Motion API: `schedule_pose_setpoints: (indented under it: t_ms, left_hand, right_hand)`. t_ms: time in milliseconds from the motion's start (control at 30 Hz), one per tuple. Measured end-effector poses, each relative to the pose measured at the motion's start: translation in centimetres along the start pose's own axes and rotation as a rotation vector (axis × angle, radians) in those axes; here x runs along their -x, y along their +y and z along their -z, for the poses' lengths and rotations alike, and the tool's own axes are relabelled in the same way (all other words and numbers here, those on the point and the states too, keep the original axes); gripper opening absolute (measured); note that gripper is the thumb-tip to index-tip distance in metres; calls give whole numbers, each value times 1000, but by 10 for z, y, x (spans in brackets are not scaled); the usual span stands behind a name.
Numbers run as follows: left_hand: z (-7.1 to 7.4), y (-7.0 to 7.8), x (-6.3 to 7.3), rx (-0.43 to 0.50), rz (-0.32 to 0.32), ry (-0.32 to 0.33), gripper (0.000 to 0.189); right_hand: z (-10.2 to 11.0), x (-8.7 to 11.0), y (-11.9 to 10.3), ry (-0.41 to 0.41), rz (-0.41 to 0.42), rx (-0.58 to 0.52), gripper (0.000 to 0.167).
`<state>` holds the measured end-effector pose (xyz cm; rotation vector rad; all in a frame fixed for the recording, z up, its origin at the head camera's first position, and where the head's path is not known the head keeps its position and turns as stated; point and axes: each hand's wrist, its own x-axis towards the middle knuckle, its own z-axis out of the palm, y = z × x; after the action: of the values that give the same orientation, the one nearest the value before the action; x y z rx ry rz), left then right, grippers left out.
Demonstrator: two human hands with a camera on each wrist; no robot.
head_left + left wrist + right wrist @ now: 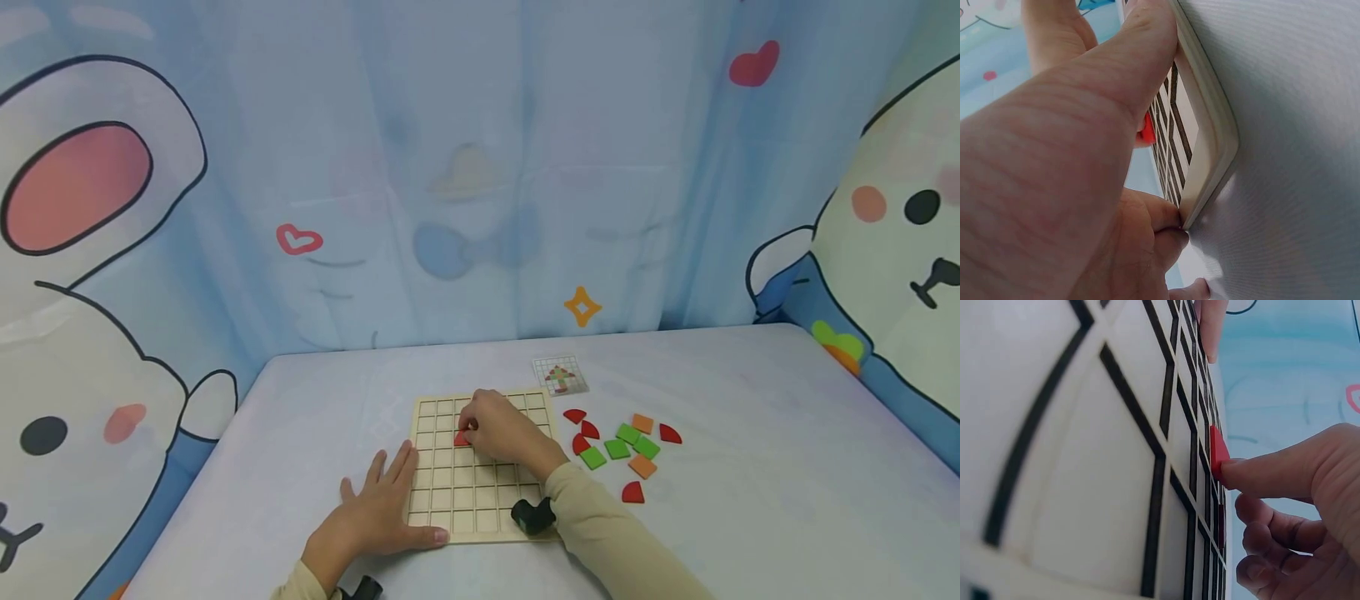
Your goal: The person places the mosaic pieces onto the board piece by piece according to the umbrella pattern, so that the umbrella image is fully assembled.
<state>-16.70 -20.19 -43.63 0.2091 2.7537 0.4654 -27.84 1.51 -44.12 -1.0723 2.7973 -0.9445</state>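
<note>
A wooden grid board [465, 498] lies on the white table. My left hand [375, 508] is spread at its left side, fingers along the left edge and thumb on the front edge. Over the board's upper middle, my right hand [502, 427] pinches a red quarter-circle tile [1218, 453], which stands tilted against the grid in the right wrist view. Just below it in that view, a darker red piece [1222, 525] shows in the grid. Some of the cells are hidden under the right hand and forearm.
Right of the board lie loose tiles: red quarter circles [671, 433], green squares [617, 449] and orange squares [642, 466]. A pattern card [573, 382] lies behind the board's right corner. A printed curtain [480, 167] hangs behind the table.
</note>
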Motion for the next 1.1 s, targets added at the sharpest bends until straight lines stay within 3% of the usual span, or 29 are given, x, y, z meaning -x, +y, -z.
schedule_pose_setpoints:
  t_ms: [300, 467, 733, 867, 1100]
  left_hand:
    - [0, 0, 1, -16, -14, 19, 127]
    - [-1, 1, 1, -19, -14, 23, 126]
    - [0, 0, 1, 12, 1, 5, 129]
    - [0, 0, 2, 4, 0, 17, 129]
    - [-1, -1, 1, -17, -4, 20, 129]
  right_hand:
    - [0, 1, -1, -12, 15, 49, 12]
    - [9, 7, 0, -9, -17, 4, 15]
    - [42, 30, 17, 73, -68, -102, 27]
    - [63, 48, 30, 108, -80, -90, 31]
    - [97, 75, 54, 140, -174, -92, 33]
